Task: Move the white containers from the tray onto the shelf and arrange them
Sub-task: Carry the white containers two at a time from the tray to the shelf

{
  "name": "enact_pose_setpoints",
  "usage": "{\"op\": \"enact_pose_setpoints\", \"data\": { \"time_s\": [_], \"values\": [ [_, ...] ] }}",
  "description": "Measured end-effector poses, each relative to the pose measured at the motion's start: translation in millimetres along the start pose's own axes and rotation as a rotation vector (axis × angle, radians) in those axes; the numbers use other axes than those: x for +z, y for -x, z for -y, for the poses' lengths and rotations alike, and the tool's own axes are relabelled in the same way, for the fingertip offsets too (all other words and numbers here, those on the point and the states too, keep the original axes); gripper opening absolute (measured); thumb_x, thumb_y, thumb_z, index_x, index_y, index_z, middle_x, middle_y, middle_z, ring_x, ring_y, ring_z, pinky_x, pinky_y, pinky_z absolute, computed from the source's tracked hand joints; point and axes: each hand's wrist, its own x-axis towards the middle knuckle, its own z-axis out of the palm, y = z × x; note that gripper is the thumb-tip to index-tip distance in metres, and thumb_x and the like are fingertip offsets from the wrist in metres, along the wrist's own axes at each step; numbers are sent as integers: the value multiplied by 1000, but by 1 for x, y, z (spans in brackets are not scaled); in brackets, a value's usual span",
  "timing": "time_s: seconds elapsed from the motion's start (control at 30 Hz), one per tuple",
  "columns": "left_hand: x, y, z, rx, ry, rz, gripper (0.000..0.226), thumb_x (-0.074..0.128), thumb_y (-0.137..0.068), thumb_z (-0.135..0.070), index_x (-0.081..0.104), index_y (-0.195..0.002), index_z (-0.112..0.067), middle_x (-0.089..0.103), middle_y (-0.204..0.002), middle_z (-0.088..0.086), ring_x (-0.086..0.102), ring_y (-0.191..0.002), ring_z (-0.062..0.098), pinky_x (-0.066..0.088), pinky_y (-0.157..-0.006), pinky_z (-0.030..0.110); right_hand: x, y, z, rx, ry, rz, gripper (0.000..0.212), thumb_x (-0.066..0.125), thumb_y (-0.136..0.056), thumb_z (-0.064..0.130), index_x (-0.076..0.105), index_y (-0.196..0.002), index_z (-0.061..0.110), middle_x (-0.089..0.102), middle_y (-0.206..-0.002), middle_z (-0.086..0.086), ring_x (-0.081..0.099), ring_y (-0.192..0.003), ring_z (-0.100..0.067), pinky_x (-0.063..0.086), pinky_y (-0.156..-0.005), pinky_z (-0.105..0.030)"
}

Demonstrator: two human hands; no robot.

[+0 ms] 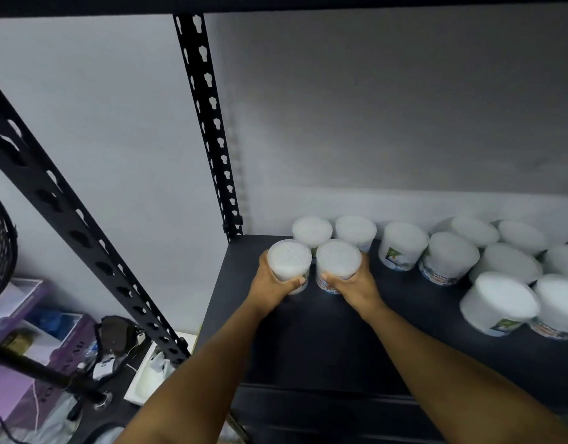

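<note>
Head view, left hand (274, 280) grip clamped on one white container (289, 262), right hand (353, 285) on another (338, 262), ten more on shelf (308, 331).

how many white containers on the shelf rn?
12. One in the left hand, one in the right hand, two behind them at the back-left corner, two mid-shelf, six clustered at right. More may be hidden past the right edge.

Pale grey wall (372, 107), black perforated upright (209, 123), dim shadowed lighting
</note>
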Motion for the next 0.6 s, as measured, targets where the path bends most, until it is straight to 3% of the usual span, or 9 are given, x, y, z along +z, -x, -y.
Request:
{"op": "enact_pose_setpoints", "data": {
  "time_s": [0.17, 0.37, 0.6],
  "values": [
    [0, -5, 0, -13, 2, -10, 90, 86, -60, -37, 26, -127, -39, 44, -120, -27, 47, -111, -6, 39, -83, 11, 1, -3, 3, 11, 3, 0, 79, 87, -63, 12, 36, -120, 34, 47, -113, 27, 46, -102, 18, 38, -76, 1],
    [0, -11, 2, -31, 2, -2, 92, 86, -60, -37, 26, -129, -37, 44, -122, -23, 48, -115, 2, 42, -89, 19, 1, -5, 6, 22, 3, -1, 79, 86, -64, 12, 37, -122, 32, 48, -113, 23, 48, -108, 0, 38, -85, -12],
    [-1, -8, -4, -20, 13, 25, 101, 86, -52, -48, 24, -130, -35, 41, -126, -21, 45, -120, 5, 41, -87, 15, 0, -4, 9, 21, 6, 17, 79, 87, -63, 12, 36, -120, 34, 46, -113, 27, 48, -103, 7, 37, -77, -1]
  ]
}}
